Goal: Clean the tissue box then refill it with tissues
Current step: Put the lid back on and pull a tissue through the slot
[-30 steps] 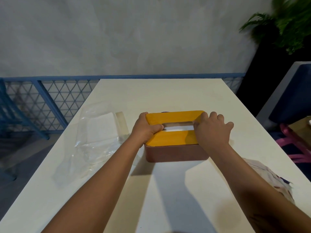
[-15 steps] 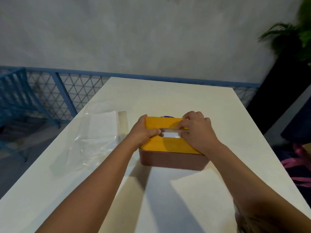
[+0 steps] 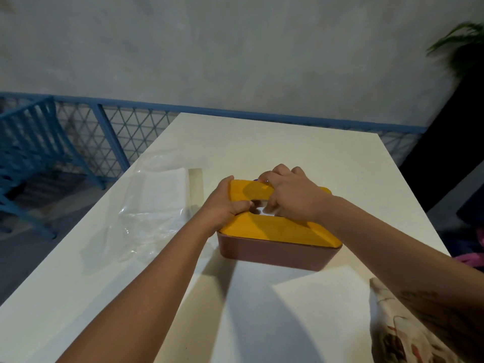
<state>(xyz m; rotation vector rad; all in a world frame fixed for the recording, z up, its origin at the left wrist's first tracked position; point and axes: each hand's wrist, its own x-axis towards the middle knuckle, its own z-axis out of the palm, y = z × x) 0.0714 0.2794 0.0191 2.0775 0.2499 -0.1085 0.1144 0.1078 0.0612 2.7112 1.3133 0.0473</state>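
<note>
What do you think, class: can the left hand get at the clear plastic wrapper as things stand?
Probably yes: the plastic wrapper lies on the table beside the left hand, nothing between them, though that hand grips the tissue box lid.

The lid (image 3: 275,226) is smooth, matt yellow; whether it is wood or plastic cannot be told. The box (image 3: 272,254) under it looks like smooth, dull brown plastic. Soft white paper tissue (image 3: 262,211) shows in the slot. The table (image 3: 288,142) is smooth and white with a low sheen. The wrapper (image 3: 146,221) is clear, glossy, crinkled plastic film. The cloth (image 3: 392,334) is printed matt fabric. The fence (image 3: 125,137) is blue-painted metal mesh, and the wall (image 3: 235,48) is rough, matt plaster.
</note>
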